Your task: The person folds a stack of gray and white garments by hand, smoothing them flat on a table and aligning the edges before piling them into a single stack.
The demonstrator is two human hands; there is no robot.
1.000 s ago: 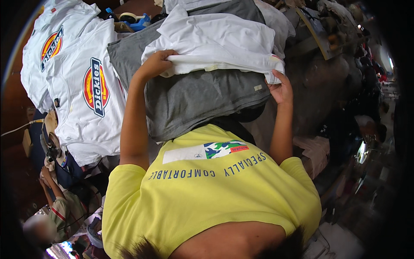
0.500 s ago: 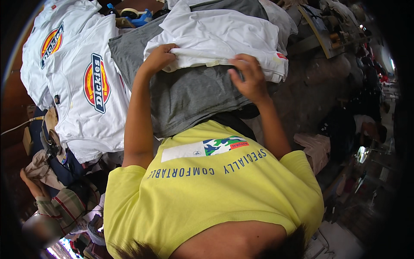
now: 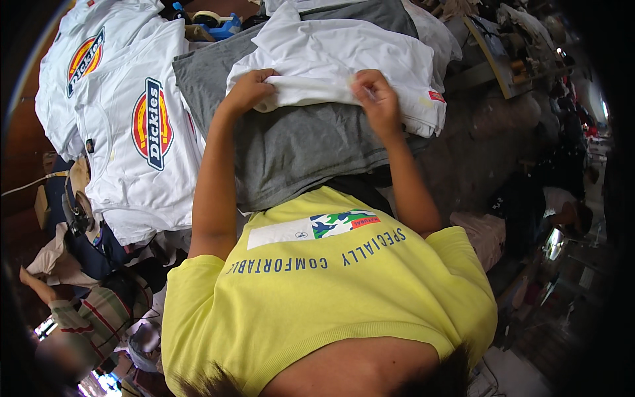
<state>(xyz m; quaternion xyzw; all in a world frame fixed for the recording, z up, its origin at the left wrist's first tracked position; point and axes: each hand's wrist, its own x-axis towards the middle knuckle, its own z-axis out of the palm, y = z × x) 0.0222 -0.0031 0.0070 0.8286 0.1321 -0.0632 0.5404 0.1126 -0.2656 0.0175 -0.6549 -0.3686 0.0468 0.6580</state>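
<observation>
A white T-shirt point(image 3: 344, 53) with a small red tag at its right edge lies bunched over grey cloth point(image 3: 297, 152) in front of me. My left hand point(image 3: 249, 92) grips the left end of its near edge, fingers curled round the fabric. At the right part of the same edge, my right hand point(image 3: 379, 102) pinches the cloth between thumb and fingers, slightly blurred. Between the two hands the edge runs as a smooth rolled band.
White T-shirts with a printed emblem point(image 3: 153, 126) lie to the left. A blue tape dispenser point(image 3: 221, 26) stands behind them. At lower left is another person in a striped garment point(image 3: 109, 314). A wooden-edged board point(image 3: 489, 56) stands at far right.
My right hand has closed in on the shirt's near edge, its fingers now pinching where they were spread. The edge between my hands looks smoother; my left hand keeps its grip.
</observation>
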